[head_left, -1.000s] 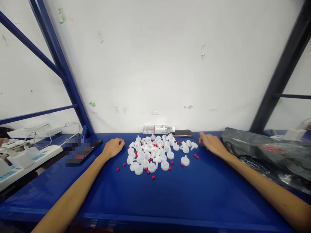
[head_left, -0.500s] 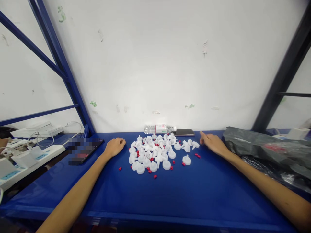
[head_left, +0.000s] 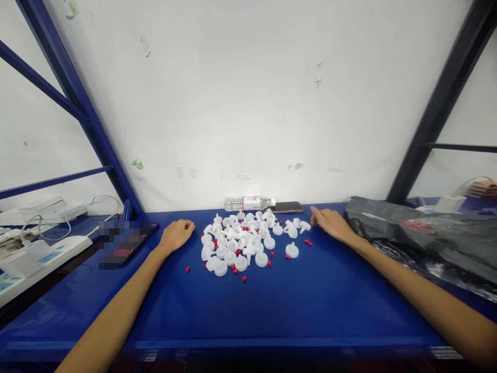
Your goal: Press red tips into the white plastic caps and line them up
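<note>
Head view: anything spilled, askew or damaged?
Nothing looks spilled or broken on the blue table. Mildly odd: the clear bottle lies on its side near the wall rather than upright, and a few small red pieces lie apart from the pile of white parts. The wall has patchy marks.

Flat blue worktop: white round plastic caps heaped centrally, small red plastic pieces among and around | 12 o'clock, behind: clear cylindrical plastic bottle | 1 o'clock: black rectangular phone | 9 o'clock: left hand | 3 o'clock: right hand, then long grey plastic bag
</note>
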{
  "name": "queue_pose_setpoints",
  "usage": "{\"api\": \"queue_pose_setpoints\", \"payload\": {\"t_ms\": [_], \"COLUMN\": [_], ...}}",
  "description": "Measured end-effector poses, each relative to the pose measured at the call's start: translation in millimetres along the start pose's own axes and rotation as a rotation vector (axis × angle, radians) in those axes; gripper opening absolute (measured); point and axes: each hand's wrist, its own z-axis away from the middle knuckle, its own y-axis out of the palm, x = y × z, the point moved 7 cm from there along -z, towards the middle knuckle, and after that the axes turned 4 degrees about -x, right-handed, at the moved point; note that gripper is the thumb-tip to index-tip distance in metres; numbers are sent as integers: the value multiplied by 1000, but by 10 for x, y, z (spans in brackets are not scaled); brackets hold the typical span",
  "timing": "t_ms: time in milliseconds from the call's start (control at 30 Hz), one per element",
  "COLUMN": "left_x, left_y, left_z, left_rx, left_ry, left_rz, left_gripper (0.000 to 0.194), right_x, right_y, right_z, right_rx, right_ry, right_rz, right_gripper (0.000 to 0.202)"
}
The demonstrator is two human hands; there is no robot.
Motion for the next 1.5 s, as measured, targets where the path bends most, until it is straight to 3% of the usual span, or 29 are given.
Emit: {"api": "queue_pose_setpoints", "payload": {"t_ms": [533, 900, 1200, 1500], "left_x": [58, 7, -33, -14], "left_y": [-19, -59, -58, 27], "left_z": [-41, -6, 23, 39], "left_rx": [-52, -39, -29, 5], "left_ry": [10, 17, 10, -29], "left_rz": [57, 50, 34, 72], "left_gripper": [40, 41, 42, 37], "right_x": [111, 327, 482, 445], "right_y": [-32, -326, -270, -297], "right_z": [48, 165, 264, 300], "right_rx": [-21, -219, -168, -135], "right_ry": [-50, -94, -192, -92], "right_rz": [-13, -50, -60, 13], "right_gripper": [67, 66, 62, 57]}}
